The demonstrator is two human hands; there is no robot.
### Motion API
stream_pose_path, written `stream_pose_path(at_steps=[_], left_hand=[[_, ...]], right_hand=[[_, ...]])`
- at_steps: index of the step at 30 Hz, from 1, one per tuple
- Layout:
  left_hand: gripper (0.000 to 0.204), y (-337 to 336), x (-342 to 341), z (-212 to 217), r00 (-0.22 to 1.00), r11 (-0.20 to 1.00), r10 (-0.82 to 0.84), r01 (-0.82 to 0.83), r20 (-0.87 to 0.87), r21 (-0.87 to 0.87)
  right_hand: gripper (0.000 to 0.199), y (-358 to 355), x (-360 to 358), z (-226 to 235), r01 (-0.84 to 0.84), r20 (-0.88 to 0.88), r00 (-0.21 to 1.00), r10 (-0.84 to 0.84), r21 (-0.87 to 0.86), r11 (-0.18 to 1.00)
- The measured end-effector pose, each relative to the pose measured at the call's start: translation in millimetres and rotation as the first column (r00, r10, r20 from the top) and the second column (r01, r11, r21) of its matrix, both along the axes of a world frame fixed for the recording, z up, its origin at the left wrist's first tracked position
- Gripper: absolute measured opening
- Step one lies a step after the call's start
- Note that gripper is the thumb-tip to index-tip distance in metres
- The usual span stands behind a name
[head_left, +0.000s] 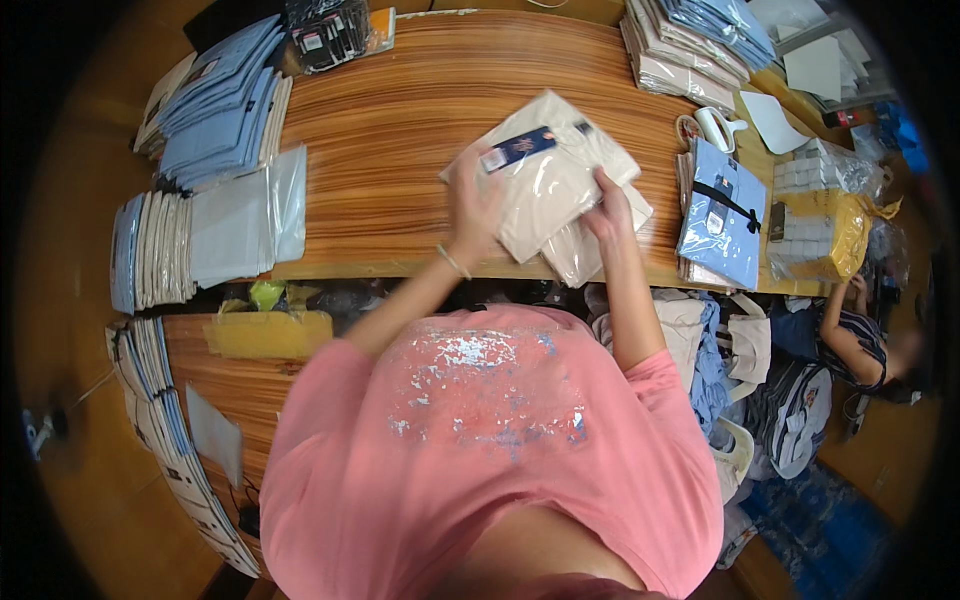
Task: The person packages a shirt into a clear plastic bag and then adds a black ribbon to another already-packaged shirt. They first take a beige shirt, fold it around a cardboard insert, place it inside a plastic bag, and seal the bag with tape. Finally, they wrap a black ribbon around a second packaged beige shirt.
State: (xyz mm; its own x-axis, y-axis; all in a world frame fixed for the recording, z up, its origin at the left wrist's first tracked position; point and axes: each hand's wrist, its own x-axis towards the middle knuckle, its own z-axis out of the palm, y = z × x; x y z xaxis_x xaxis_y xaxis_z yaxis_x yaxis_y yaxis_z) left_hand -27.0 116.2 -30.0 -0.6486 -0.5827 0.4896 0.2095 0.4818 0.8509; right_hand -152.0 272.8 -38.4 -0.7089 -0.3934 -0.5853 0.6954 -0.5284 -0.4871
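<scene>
Above the near edge of the table I hold a folded cream shirt in a clear plastic bag [550, 190], tilted, with a dark blue hang tag showing through the front. My left hand [474, 208], slightly blurred, grips its left edge beside the tag. At the lower right side, my right hand [610, 212] is closed on the edge, thumb on top. Under it, partly covered, lies a second cream bagged shirt [573, 252]; whether my right hand holds this one too is hidden.
Stacks of blue bagged shirts [215, 125] and cream ones [165, 248] line the left. More cream packs [680, 60] stand far right. A strapped blue bundle [722, 215] and a white tape dispenser [716, 130] lie on the right. Another person [855, 340] is beyond, at right.
</scene>
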Motion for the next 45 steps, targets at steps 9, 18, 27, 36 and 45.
stream_pose_path(at_steps=[9, 18, 27, 36, 45], left_hand=[[0.069, 79.4, -10.7, -59.7, 0.757, 0.565, -0.305, 0.632, 0.578, -0.53], [0.048, -30.7, -15.1, 27.9, 0.346, 0.314, 0.143, 0.873, 0.927, -0.374], [0.04, 22.5, -10.6, -46.4, 0.766, 0.836, 0.353, -0.001, 0.537, -0.548], [0.013, -9.2, 15.0, -52.5, 0.785, 0.993, 0.085, -0.018, 0.613, -0.115], [0.01, -10.9, 39.0, -11.5, 0.823, 0.985, 0.053, 0.05, 0.566, -0.166]], right_hand=[[0.046, 104.9, -44.6, 108.6, 0.291, -0.591, 0.801, -0.095, 0.245, 0.925], [0.045, 134.5, -70.8, 143.1, 0.166, -0.59, 0.807, -0.001, 0.226, 0.96], [0.042, 105.8, -78.5, 86.4, -0.016, -0.222, 0.973, 0.059, 0.189, 0.982], [0.041, 95.4, -58.8, 29.0, -0.202, 0.13, 0.973, 0.19, 0.082, 0.976], [0.043, 62.7, -27.8, 6.5, -0.11, 0.27, 0.959, 0.085, 0.079, 0.991]])
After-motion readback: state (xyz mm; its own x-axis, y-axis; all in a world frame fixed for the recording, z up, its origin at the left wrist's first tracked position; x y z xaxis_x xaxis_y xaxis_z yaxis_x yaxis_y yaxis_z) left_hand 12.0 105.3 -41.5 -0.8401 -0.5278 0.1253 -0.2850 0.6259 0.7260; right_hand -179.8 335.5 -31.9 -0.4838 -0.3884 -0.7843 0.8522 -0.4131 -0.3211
